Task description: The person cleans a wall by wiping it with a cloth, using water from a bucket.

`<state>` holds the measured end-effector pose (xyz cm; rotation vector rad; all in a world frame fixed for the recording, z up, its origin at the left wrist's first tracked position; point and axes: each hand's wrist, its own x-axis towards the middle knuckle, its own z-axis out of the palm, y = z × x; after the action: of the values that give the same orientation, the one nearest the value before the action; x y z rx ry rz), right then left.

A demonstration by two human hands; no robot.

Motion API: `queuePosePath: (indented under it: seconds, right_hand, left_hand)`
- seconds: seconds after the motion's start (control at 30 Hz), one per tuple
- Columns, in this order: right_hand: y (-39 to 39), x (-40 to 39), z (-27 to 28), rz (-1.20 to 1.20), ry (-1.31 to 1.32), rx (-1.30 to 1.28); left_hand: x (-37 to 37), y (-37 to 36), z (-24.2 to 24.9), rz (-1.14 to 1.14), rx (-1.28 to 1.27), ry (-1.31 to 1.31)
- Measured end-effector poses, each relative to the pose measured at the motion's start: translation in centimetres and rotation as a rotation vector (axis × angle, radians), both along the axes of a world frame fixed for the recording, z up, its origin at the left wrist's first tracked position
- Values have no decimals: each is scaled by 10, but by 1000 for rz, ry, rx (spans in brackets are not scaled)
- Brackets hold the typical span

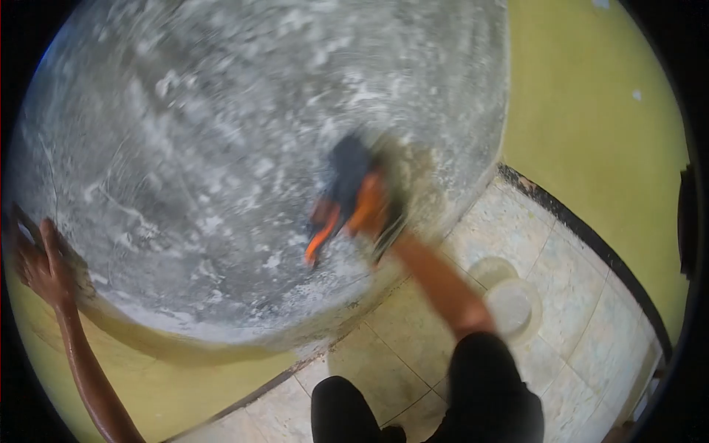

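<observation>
A broad grey surface (221, 148), cement-like and mottled with white patches and scratches, fills most of the head view. My right hand (371, 209) is closed around a dark tool with orange parts (348, 173), which lies against or close over the lower right of this surface. Motion smears both, so the tool's exact kind and its contact do not show clearly. At the far left, my left hand (46, 267) rests by the grey surface's edge with its fingers spread, holding nothing.
Yellow wall (591, 118) borders the grey area on the right, with a dark skirting strip (583, 232) at its foot. A round whitish container or lid (509, 308) sits on the tiled floor (399, 343) beside my right forearm. My dark-clothed legs (343, 410) are below.
</observation>
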<state>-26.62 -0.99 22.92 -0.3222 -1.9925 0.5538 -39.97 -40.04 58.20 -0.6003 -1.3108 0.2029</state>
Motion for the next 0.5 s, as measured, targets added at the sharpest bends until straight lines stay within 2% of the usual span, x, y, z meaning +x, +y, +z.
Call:
queuePosePath:
  seconds: [0.07, 0.13, 0.2, 0.23, 0.27, 0.33, 0.43, 0.5]
  right_hand:
    - [79, 15, 79, -201, 342, 172]
    - [149, 22, 146, -235, 660, 378]
    - [325, 19, 170, -790, -19, 551]
    - [293, 9, 189, -828, 108, 475]
    - [224, -5, 189, -750, 310, 390]
    - [84, -34, 148, -484, 460, 298]
    - [-118, -60, 10, -108, 192, 192]
    - [-201, -58, -99, 149, -65, 159]
  left_hand:
    - [1, 0, -4, -1, 4, -28]
    - [6, 1, -5, -15, -2, -76]
    - [12, 5, -4, -28, -3, -122]
    - [17, 8, -4, -30, -2, -155]
    - [22, 12, -3, -32, 2, -178]
    - [27, 21, -8, -35, 4, -235]
    - [36, 26, -16, -76, 37, -268]
    - [37, 28, -19, -109, 23, -277]
